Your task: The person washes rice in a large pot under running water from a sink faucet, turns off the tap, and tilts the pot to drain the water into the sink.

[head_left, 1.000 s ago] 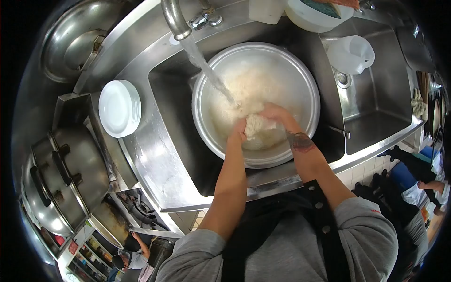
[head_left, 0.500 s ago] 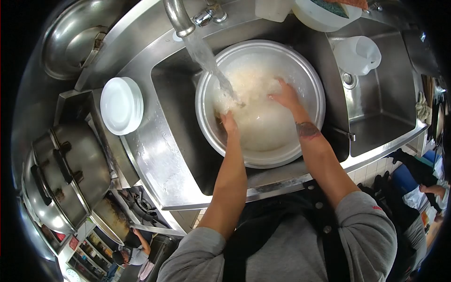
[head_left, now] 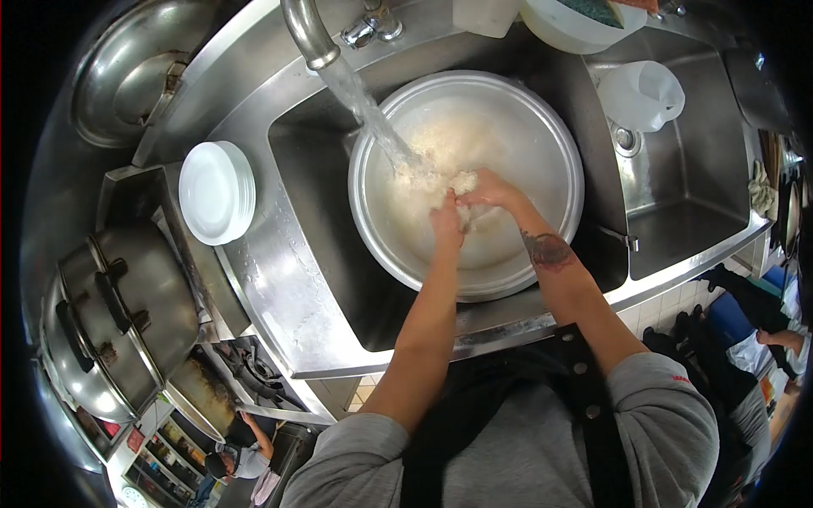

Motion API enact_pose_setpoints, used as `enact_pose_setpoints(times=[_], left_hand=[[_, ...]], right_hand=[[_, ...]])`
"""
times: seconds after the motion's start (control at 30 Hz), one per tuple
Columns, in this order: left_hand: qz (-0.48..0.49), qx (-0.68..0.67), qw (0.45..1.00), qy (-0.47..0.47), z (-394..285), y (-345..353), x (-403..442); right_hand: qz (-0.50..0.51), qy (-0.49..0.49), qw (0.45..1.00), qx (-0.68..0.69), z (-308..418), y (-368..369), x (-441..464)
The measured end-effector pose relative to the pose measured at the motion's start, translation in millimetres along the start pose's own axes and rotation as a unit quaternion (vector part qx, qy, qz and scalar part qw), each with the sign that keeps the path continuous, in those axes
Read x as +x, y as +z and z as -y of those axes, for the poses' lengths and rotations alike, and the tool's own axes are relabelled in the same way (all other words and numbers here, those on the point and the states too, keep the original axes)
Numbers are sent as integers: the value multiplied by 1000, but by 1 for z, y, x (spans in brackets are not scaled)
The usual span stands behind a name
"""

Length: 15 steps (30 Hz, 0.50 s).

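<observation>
A: "In the head view, your left hand (head_left: 447, 222) and right hand (head_left: 493, 191) meet near the middle of the metal basin (head_left: 564, 135)."
B: "How's your grip?"
A: "Narrow: you hold a clump of pale grains (head_left: 464, 181) between both hands; more grains spread through cloudy water toward twelve."
B: "And around your basin?"
A: "It stands in the sink (head_left: 309, 186). Your faucet (head_left: 311, 32) at ten-thirty pours a stream (head_left: 364, 103) into it. White plates (head_left: 212, 193) stack on the desk (head_left: 275, 296) at nine; a plastic jug (head_left: 635, 97) lies at two."
</observation>
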State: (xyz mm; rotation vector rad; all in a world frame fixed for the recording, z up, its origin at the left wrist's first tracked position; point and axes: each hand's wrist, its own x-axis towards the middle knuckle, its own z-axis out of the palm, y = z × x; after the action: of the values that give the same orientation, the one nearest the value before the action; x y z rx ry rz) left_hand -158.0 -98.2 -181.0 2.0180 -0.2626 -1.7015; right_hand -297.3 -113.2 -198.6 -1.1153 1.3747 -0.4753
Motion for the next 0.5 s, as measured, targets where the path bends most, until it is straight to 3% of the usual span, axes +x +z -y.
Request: enact_pose_setpoints(times=[0.03, 0.1, 0.13, 0.23, 0.3, 0.33, 0.4, 0.5], left_hand=[[-9, 12, 999, 34, -5, 0, 4], [-30, 36, 994, 101, -20, -5, 14], [-60, 121, 982, 131, -26, -9, 23], [-112, 340, 899, 253, -49, -25, 54], [-96, 432, 812, 381, -65, -38, 73], [-72, 417, 797, 430, -69, -43, 91], [-22, 383, 761, 524, -61, -59, 137], [41, 272, 849, 452, -39, -61, 154]], right_hand=[[28, -19, 999, 5, 8, -3, 2], [-43, 42, 988, -143, 23, -4, 6], [-78, 72, 971, -214, 27, -4, 7], [-104, -23, 953, -282, 30, -21, 23], [-224, -137, 915, -307, 11, -34, 38], [-282, -191, 885, -316, 1, -40, 41], [-269, -186, 908, -261, -2, -55, 37], [-273, -91, 947, -144, -22, -47, 37]])
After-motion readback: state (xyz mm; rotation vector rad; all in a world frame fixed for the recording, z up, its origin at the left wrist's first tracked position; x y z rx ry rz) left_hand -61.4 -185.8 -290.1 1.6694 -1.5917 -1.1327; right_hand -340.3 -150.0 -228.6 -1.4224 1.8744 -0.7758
